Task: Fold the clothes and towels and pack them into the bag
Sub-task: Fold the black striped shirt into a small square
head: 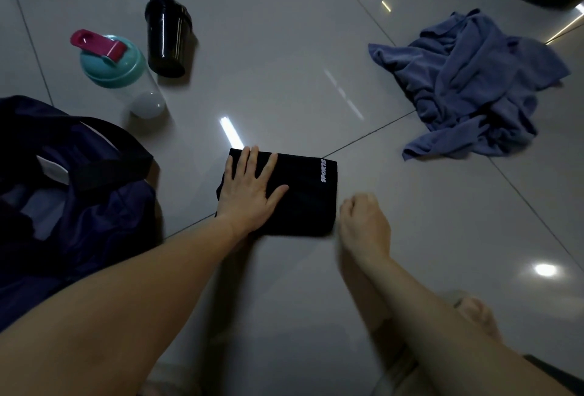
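Centre of frame: a folded black garment [305, 203] lies on the tiled floor [284, 79]. The left hand [249, 188] presses flat on its left half, grip fully open. The right hand [363, 222], just right of it, has its grip curled closed, holding nothing. It is probably best to smooth the creases, then lift the garment level into the bag [82, 181] at left.

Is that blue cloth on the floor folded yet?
No, unfolded: the blue cloth lies in a crumpled, wrinkled heap on the tiled floor, its edges sprawled unevenly.
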{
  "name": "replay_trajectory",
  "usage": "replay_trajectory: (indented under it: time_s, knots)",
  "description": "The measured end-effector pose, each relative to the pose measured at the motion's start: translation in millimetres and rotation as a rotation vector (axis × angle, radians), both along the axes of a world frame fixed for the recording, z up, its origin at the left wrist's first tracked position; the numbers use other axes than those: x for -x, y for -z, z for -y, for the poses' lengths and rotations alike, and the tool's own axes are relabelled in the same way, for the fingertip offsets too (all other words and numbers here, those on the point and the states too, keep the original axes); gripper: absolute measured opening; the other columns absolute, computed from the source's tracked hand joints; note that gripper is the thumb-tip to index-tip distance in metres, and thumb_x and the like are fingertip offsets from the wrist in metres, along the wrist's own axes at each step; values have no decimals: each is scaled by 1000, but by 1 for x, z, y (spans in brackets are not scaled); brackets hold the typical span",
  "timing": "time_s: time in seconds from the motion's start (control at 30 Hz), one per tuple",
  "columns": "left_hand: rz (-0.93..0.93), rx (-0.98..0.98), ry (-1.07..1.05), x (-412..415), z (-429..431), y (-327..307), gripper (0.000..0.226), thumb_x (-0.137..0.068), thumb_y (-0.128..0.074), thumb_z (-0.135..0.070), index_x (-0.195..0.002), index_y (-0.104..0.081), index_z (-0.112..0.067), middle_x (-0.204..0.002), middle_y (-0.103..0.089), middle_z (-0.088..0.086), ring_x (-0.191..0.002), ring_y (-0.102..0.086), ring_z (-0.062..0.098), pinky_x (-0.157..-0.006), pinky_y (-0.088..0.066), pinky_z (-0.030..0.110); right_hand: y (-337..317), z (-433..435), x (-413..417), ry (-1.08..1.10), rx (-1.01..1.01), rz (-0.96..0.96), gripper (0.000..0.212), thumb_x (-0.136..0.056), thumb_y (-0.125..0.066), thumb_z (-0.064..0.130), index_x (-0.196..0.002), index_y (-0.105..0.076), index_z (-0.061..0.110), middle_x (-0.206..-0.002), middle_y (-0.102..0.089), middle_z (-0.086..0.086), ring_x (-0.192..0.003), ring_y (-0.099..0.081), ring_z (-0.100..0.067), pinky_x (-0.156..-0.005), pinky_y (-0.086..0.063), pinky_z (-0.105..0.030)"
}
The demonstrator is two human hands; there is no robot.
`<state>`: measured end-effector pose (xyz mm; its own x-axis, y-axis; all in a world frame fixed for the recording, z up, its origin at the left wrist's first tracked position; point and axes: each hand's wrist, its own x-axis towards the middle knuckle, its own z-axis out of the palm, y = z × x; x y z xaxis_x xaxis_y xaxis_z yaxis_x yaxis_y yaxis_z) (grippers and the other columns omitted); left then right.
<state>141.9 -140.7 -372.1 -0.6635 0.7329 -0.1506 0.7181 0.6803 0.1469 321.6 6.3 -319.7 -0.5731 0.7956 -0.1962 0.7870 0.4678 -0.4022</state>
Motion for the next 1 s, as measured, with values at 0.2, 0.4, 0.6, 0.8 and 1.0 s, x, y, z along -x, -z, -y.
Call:
replay_trajectory:
  time_s: [0.2, 0.4, 0.6, 0.8, 1.0]
  knots:
    - [6, -19, -143, -32, -5, 3, 72, -99, -9, -64, -162, -10, -28, -168, -9, 14, -156, 0, 29, -125, 0, 53, 13, 19, 56, -493, -154, -182, 50, -88, -47, 13, -136, -55, 3, -151, -45, -19, -138, -42, -37, -115, -37, -49]
    - [-23, -74, -67, -29, 19, 10, 67, -103, -16, -58, -162, -13, -26, -169, -11, 11, -156, -4, 25, -125, -7, 52, 52, -9, 32, -583, -202, 68, 64, -101, -32, 46, -159, -26, 18, -167, -17, -4, -155, -12, -24, -125, -15, -45]
    - [8, -66, -133, -23, 21, 9, 73, -101, -16, -63, -162, -12, -22, -169, -7, 12, -157, 0, 26, -126, -6, 51, 54, -3, 32, -510, -170, 81, 69, -100, -29, 50, -161, -15, 20, -169, -9, -5, -156, -5, -21, -125, -11, -44]
    - [51, -3, -103, -16, 18, 0, 83, -97, -15, -72, -162, -4, -22, -169, -2, 11, -156, 7, 25, -126, -4, 50, 49, -6, 38, -493, -180, 124, 71, -100, -29, 52, -161, -10, 21, -169, -8, -6, -155, -5, -23, -125, -11, -46]
    - [170, 77, -40, 6, 21, -26, 81, -97, -32, -66, -162, -4, -27, -170, -1, 6, -156, 7, 22, -126, 0, 48, 31, -6, 48, -542, -142, 277, 72, -103, -26, 52, -161, -4, 17, -168, -4, -10, -155, -3, -27, -123, -12, -51]
